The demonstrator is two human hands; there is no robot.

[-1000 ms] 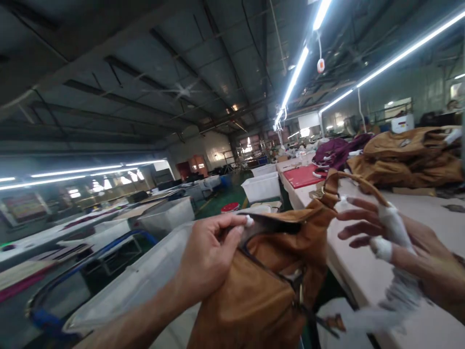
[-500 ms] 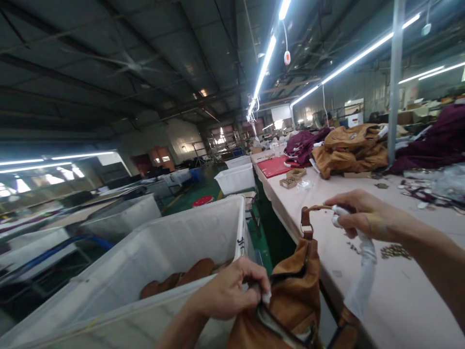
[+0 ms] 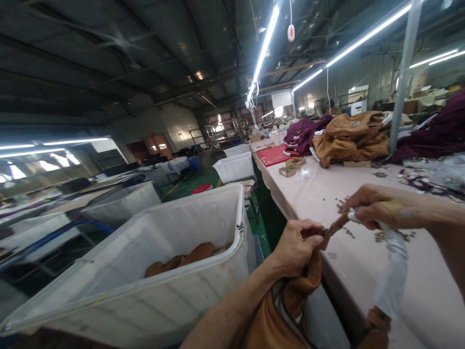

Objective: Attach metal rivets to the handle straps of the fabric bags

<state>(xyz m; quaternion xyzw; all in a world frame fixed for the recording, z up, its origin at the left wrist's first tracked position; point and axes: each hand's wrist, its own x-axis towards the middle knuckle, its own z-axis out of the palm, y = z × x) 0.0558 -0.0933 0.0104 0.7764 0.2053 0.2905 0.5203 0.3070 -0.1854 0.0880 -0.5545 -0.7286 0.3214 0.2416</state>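
Both hands (image 3: 296,247) now on the strap (image 3: 394,271)

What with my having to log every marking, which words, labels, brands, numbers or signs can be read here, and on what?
None can be read for certain.
Black strokes on the corner of the large white bin: too blurred to read.
Small dark and red mark on the white box-like object in the background: too small to read.
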